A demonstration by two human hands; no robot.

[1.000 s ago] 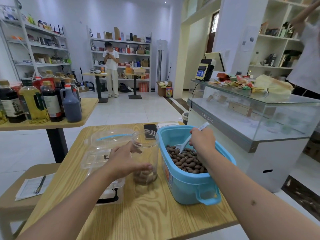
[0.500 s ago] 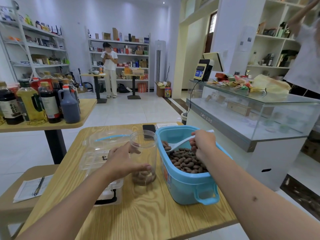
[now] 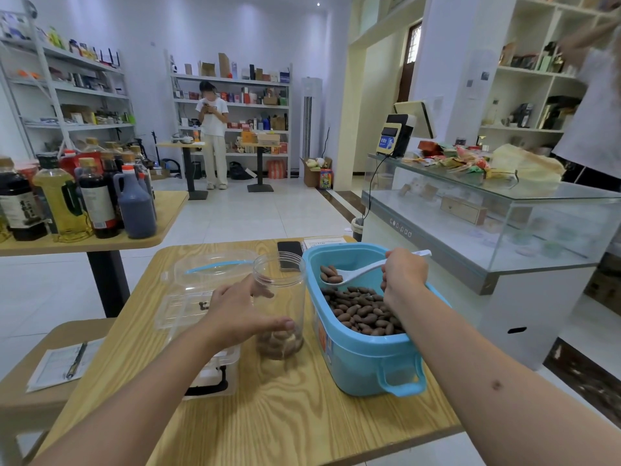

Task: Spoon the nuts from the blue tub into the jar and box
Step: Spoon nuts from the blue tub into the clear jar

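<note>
Left hand (image 3: 240, 311) gripped the clear round plastic jar (image 3: 279, 304), steadying it for the pour.
Just right of the jar, the right hand (image 3: 403, 275) held a white plastic spoon (image 3: 356, 274) loaded with brown nuts (image 3: 361, 309) above the blue plastic tub (image 3: 363, 361); the clear plastic box (image 3: 201, 297) waited left of the jar.

The right hand (image 3: 401, 275) grips a white spoon (image 3: 356, 274) holding a few nuts (image 3: 330, 274) above the blue tub (image 3: 366, 359), which stands near the bench's (image 3: 285, 415) right edge and holds more brown nuts. The left hand (image 3: 235, 312) curls round a clear jar (image 3: 279, 297) just left of the tub, with some nuts at its bottom. A clear box (image 3: 201, 297) sits beside the jar toward the left edge, and a phone (image 3: 289, 251) lies near the far edge.
</note>
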